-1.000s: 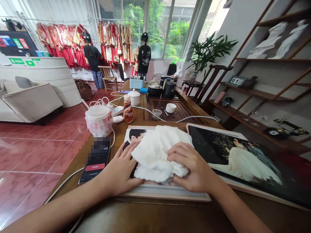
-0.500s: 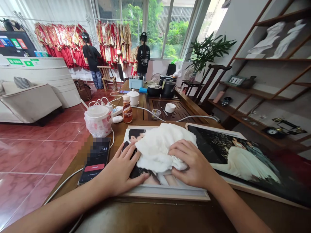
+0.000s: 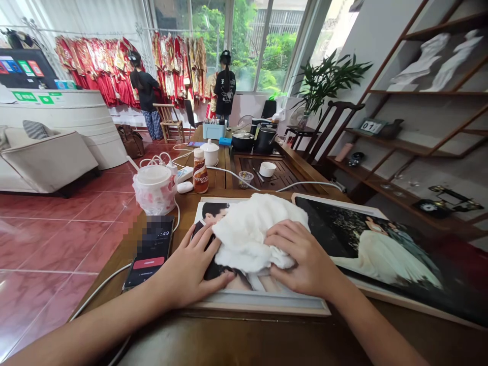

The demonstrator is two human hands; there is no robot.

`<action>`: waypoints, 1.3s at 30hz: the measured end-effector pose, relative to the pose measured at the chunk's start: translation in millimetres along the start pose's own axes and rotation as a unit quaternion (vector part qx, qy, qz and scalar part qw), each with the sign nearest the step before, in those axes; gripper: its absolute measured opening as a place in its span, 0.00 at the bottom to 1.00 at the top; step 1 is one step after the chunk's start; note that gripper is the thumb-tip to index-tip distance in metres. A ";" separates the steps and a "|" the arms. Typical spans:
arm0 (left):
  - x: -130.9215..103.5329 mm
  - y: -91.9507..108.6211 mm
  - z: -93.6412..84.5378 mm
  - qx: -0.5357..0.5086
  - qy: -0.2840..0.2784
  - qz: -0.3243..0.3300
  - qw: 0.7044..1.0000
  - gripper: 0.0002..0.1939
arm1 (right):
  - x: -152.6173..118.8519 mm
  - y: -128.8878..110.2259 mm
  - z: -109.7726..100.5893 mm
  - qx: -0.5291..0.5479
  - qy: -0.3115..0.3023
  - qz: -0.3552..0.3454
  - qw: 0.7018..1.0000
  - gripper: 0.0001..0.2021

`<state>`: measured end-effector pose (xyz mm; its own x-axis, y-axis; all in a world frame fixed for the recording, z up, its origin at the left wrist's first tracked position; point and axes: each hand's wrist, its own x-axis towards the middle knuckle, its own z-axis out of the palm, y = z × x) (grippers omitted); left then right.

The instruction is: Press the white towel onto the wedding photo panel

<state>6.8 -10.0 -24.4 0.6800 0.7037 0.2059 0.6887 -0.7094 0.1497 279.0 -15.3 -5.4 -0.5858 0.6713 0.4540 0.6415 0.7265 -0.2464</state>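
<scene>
A crumpled white cloth (image 3: 251, 229) lies on a framed photo (image 3: 267, 300) in front of me and hides much of its picture. My right hand (image 3: 301, 256) grips the cloth's right side, its fingers curled into the folds. Spread out flat, my left hand (image 3: 194, 267) rests on the left part of the photo, its fingertips close to the cloth's left edge. A second framed photo (image 3: 396, 249), showing a person in a long pale gown, lies to the right.
Left of the frame lie a phone (image 3: 150, 254) with a cable, a plastic-wrapped tub (image 3: 154, 188) and a brown bottle (image 3: 200, 173). Behind stand a white cup (image 3: 268, 169), a lidded jar (image 3: 209, 152) and black pots (image 3: 264, 140). Two people stand near hanging red garments (image 3: 99, 71).
</scene>
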 end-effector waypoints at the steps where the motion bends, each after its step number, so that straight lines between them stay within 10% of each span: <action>1: 0.6 0.8 -0.1 -0.001 0.003 -0.002 1.000 0.36 | -0.1 1.2 -0.1 -0.004 0.002 0.004 1.000 0.15; 39: -4.7 -1.5 -0.6 -0.008 -0.003 0.007 1.000 0.38 | -0.3 -5.4 3.5 0.020 -0.008 -0.020 1.000 0.16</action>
<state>2.4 -12.2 -25.0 0.6911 0.6936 0.2031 0.6746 -0.7200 0.1629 274.0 -18.9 -7.2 -0.6184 0.6441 0.4504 0.5971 0.7576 -0.2636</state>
